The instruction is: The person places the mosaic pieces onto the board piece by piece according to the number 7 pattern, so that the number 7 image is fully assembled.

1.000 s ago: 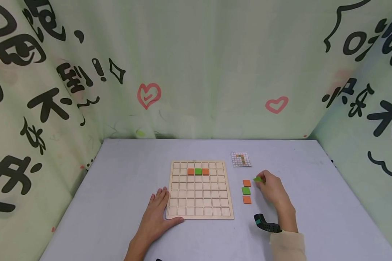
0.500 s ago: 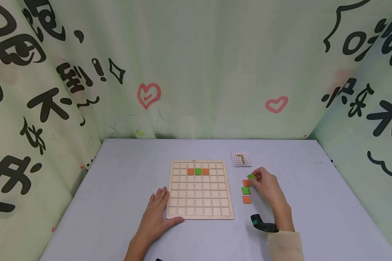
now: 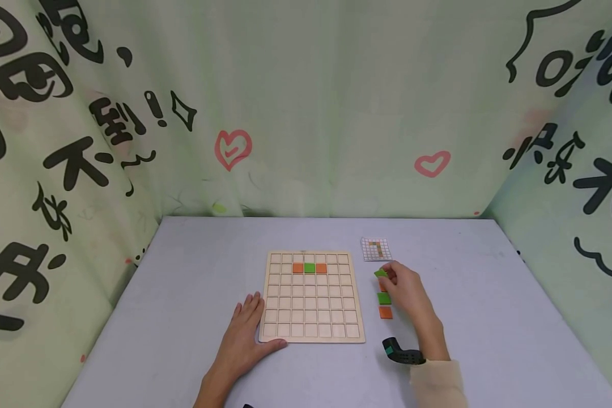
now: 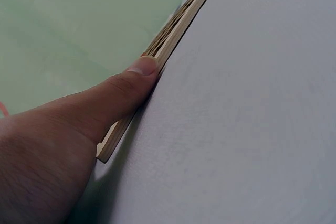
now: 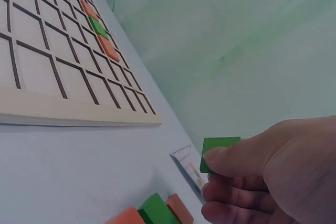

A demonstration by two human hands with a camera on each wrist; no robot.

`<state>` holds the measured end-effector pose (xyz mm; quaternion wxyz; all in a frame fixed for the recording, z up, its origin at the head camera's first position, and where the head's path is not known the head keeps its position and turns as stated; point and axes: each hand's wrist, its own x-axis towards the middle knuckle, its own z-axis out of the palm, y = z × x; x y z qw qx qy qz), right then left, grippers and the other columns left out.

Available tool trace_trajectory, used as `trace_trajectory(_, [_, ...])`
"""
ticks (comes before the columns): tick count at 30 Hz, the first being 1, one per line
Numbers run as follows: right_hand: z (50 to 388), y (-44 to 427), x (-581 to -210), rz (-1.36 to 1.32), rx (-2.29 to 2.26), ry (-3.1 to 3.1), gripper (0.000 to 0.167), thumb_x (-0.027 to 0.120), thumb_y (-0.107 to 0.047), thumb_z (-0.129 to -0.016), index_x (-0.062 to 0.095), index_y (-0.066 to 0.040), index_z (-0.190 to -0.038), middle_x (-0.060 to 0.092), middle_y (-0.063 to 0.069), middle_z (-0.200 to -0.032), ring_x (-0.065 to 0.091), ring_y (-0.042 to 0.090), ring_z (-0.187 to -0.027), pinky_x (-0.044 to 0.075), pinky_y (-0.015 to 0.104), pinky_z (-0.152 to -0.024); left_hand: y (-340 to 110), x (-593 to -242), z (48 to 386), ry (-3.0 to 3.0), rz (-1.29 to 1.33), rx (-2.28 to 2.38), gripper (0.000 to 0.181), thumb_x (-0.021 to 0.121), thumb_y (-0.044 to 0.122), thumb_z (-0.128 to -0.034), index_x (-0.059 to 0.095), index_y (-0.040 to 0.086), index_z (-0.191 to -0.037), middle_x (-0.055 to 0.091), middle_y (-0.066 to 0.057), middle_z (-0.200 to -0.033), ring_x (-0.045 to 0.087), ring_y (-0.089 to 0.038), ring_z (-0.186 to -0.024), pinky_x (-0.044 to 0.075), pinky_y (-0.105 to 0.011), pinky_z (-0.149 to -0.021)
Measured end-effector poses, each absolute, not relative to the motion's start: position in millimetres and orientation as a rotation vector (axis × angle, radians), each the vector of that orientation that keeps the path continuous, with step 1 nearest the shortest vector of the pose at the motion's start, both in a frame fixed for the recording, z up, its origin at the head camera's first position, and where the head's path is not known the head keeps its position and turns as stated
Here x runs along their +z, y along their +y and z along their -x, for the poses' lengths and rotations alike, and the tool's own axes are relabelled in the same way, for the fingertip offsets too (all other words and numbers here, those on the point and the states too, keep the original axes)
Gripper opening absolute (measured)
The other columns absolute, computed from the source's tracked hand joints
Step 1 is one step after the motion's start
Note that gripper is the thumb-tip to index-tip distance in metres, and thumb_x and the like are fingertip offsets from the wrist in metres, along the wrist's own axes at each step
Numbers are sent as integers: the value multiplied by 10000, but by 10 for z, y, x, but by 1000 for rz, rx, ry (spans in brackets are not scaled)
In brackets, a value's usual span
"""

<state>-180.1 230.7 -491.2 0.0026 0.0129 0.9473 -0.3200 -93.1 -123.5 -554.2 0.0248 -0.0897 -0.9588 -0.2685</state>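
Observation:
A green square tile (image 5: pixel 221 143) is pinched between the thumb and fingers of my right hand (image 3: pixel 408 290), raised above a column of loose tiles. In that column lie a green tile (image 3: pixel 384 298) and an orange tile (image 3: pixel 385 313); another orange one is partly hidden by the hand. The wooden grid board (image 3: pixel 311 311) lies flat, with an orange, a green and an orange tile (image 3: pixel 321 268) side by side in an upper row. My left hand (image 3: pixel 245 337) rests against the board's lower left corner, its fingers straight along the left side and the thumb on the front edge.
A small card (image 3: pixel 376 249) printed with a coloured grid pattern lies on the table right of the board's top. The white table (image 3: pixel 183 272) ends at a printed curtain (image 3: pixel 306 141) behind and at the sides.
My right hand has moved left with the green tile, from right of the loose tiles to above them. The left hand and the board have stayed put.

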Motion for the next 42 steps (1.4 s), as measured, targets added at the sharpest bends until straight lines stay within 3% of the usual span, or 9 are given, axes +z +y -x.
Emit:
trace_trajectory(14, [1814, 2071, -4963, 40, -1035, 3006, 230, 618, -145, -971, 661, -27, -1163, 709, 120, -1038, 632, 197, -850, 562, 313, -714, -1232, -5548, 934, -2964, 278, -819, 1106, 744, 696, -732, 404, -13, -1510, 348, -172, -1616, 279, -344, -1527, 225, -498, -1265])
trace_trajectory(26, [1776, 1864, -4979, 91, -995, 3059, 153, 661, -159, -967, 697, -78, -1093, 667, 86, -1024, 550, 171, -770, 453, 245, -615, -1221, -5552, 927, -2927, 286, -818, 1092, 759, 683, -724, 427, -11, -1499, 370, -176, -1604, 300, -348, -1517, 241, -507, -1251])
trace_trajectory(38, [1780, 1659, -4992, 75, -1040, 3053, 218, 678, -137, -944, 679, -71, -1152, 725, 73, -1007, 611, 171, -795, 503, 261, -667, -1233, -5547, 932, -2950, 272, -883, 1100, 767, 673, -721, 404, 6, -1516, 333, -152, -1627, 255, -315, -1541, 196, -472, -1279])
trace_trajectory(42, [1807, 1595, -5000, 99, -1049, 3053, 206, 670, -152, -956, 677, -67, -1143, 728, 77, -988, 607, 159, -758, 493, 256, -629, -1240, -5548, 927, -2940, 284, -882, 1090, 761, 674, -726, 413, 1, -1510, 336, -151, -1625, 257, -305, -1542, 193, -459, -1279])
